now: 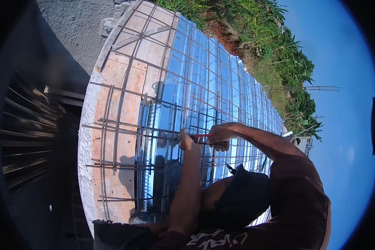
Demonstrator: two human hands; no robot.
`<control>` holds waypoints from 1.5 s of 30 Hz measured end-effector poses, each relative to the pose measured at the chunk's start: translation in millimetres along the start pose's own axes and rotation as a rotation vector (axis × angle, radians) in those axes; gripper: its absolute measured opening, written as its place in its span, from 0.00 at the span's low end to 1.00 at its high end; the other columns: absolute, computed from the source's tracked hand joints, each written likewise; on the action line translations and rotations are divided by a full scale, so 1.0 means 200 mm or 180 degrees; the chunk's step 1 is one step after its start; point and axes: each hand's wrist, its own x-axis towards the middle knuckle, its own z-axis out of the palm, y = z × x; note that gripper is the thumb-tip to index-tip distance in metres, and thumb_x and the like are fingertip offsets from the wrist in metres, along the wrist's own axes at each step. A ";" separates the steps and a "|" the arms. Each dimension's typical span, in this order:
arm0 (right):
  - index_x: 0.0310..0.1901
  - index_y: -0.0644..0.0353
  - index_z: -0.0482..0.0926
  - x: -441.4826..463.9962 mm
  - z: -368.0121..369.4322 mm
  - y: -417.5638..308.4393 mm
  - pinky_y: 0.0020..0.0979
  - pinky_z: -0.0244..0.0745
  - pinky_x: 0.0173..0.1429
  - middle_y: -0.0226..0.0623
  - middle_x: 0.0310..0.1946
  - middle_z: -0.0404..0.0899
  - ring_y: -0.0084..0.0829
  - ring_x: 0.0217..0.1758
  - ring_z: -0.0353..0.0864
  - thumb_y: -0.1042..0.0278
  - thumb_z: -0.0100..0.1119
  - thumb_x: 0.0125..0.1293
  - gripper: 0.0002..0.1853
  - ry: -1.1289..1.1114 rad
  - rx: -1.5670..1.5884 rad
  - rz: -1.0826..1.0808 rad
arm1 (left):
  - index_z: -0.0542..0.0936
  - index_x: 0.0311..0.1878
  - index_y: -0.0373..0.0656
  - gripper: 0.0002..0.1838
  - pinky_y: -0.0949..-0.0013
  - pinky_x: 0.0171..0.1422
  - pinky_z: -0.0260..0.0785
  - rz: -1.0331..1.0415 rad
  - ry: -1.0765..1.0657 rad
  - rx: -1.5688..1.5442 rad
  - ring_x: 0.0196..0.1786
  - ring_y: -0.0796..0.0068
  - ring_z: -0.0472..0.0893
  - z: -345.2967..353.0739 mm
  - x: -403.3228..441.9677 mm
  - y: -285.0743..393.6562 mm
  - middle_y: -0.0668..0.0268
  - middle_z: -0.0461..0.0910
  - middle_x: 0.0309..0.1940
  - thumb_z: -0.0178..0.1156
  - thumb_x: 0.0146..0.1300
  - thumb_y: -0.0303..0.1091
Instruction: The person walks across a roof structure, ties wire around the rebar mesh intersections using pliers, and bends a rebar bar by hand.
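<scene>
My right hand (221, 136) is closed around red-handled pliers (203, 135), which point left toward my other hand. My left hand (187, 141) is held at a crossing of the steel rebar grid (154, 135), thumb up and fingers curled. What it pinches there is too small to make out. The head of the pliers meets the left fingers, and its jaws are hidden. Beneath both hands, the rebar lies over shiny ribbed metal sheets (204, 62).
Plywood boards (116, 79) run along the left edge, beside a rough concrete rim (86, 146). A dark drop with stacked ribbed metal (29, 129) lies beyond. My bent knee (241, 191) is close below my hands. Loose bar ends stick out left; a planted slope (275, 54) rises behind.
</scene>
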 end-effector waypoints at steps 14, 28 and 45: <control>0.48 0.61 0.68 -0.08 0.63 0.33 0.38 0.81 0.39 0.30 0.26 0.70 0.31 0.28 0.80 0.52 0.52 0.68 0.20 0.1135 0.3677 -0.0975 | 0.71 0.40 0.38 0.22 0.66 0.22 0.74 0.1411 -0.2270 0.2819 0.20 0.68 0.78 -0.05 -0.36 -0.15 0.57 0.76 0.25 0.50 0.66 0.53; 0.49 0.69 0.70 0.34 0.47 0.62 0.48 0.74 0.54 0.60 0.52 0.73 0.48 0.57 0.74 0.54 0.42 0.71 0.22 -0.1309 0.3650 -0.2673 | 0.72 0.22 0.33 0.32 0.61 0.22 0.64 0.4737 -0.0767 0.5262 0.16 0.70 0.73 -0.12 -0.13 0.17 0.60 0.66 0.08 0.53 0.64 0.58; 0.54 0.65 0.71 0.61 0.58 1.40 0.39 0.68 0.55 0.47 0.49 0.74 0.43 0.52 0.75 0.58 0.57 0.64 0.22 0.4611 0.1244 -0.2557 | 0.76 0.41 0.41 0.07 0.82 0.22 0.50 0.1622 -0.1338 0.5083 0.20 0.88 0.61 -0.39 0.03 -0.39 0.76 0.65 0.20 0.53 0.67 0.33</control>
